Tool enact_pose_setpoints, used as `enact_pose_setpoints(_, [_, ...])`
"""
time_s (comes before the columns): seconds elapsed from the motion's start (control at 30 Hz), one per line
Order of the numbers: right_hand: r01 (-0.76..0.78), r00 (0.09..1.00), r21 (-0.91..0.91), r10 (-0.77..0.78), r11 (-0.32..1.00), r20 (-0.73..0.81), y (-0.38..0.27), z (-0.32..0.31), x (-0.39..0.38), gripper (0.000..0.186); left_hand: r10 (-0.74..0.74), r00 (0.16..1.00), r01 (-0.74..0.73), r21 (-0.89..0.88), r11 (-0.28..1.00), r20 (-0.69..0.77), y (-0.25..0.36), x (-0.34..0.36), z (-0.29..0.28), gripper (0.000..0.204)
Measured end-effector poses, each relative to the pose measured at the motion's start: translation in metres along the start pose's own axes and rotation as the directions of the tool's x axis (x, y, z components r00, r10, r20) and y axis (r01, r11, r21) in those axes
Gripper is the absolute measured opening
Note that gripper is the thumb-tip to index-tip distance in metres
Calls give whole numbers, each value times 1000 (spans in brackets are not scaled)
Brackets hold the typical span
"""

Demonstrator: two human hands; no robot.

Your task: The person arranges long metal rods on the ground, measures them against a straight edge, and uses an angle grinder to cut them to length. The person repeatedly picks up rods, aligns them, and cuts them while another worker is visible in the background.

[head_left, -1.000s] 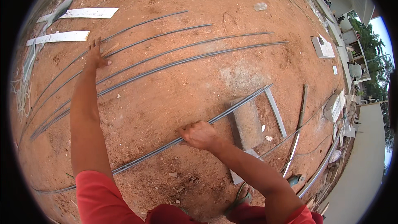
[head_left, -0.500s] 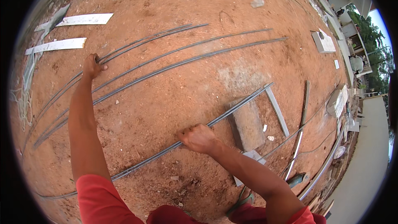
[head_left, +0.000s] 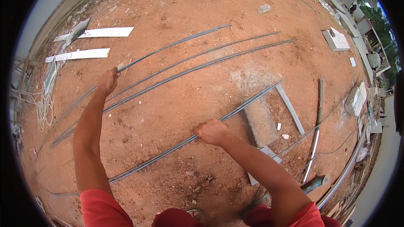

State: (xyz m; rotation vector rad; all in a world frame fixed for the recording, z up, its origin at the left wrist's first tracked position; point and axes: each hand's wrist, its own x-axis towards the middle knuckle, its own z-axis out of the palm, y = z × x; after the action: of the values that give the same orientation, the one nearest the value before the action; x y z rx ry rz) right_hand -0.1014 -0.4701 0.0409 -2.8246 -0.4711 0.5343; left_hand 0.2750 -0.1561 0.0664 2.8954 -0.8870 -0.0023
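Note:
Several long, thin grey metal rods lie across the reddish soil. My left hand (head_left: 108,81) is closed around the farthest rods (head_left: 176,43), which run close together to the right of it. Two more sets lie nearer, a thin rod (head_left: 189,57) and a thicker-looking bundle (head_left: 202,66); neither is held. My right hand (head_left: 211,131) is wrapped round the nearest bundle of rods (head_left: 155,158). That bundle's right end passes over a concrete block (head_left: 261,121) and comes up to a flat grey strip (head_left: 290,107). Fingers partly hide the rods at both grips.
White boards (head_left: 78,54) and tangled pale cord (head_left: 45,111) lie at the left. On the right are a dark bar (head_left: 320,101), a power tool (head_left: 315,183), white blocks (head_left: 336,40) and a long metal pipe (head_left: 343,174). My sandalled feet (head_left: 261,197) stand at the lower edge.
The view has shifted. The farthest rods, in my left hand, have come closer together, and their far ends reach farther right. My right hand keeps its grip on the nearest bundle.

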Motion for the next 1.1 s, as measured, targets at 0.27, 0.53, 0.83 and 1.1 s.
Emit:
enact_pose_setpoints(0.27, [211,976,-170,-218,963,-19,-30,-30,-33,16,267,962,-258,-128,958,56,67,-147,-45,17])
enact_pose_setpoints(0.53, [200,970,-297,-231,934,-75,-62,-97,-171,27,435,878,-319,-434,842,200,179,-271,-21,28])
enact_pose_setpoints(0.83, [119,992,-204,-123,972,-9,-91,-87,-237,26,345,939,-333,-295,896,-12,200,-261,-103,36])
enact_pose_setpoints(1.1, [265,963,-34,-266,964,-45,-66,-177,-201,40,72,990,-41,-238,970,125,194,-214,-181,27])
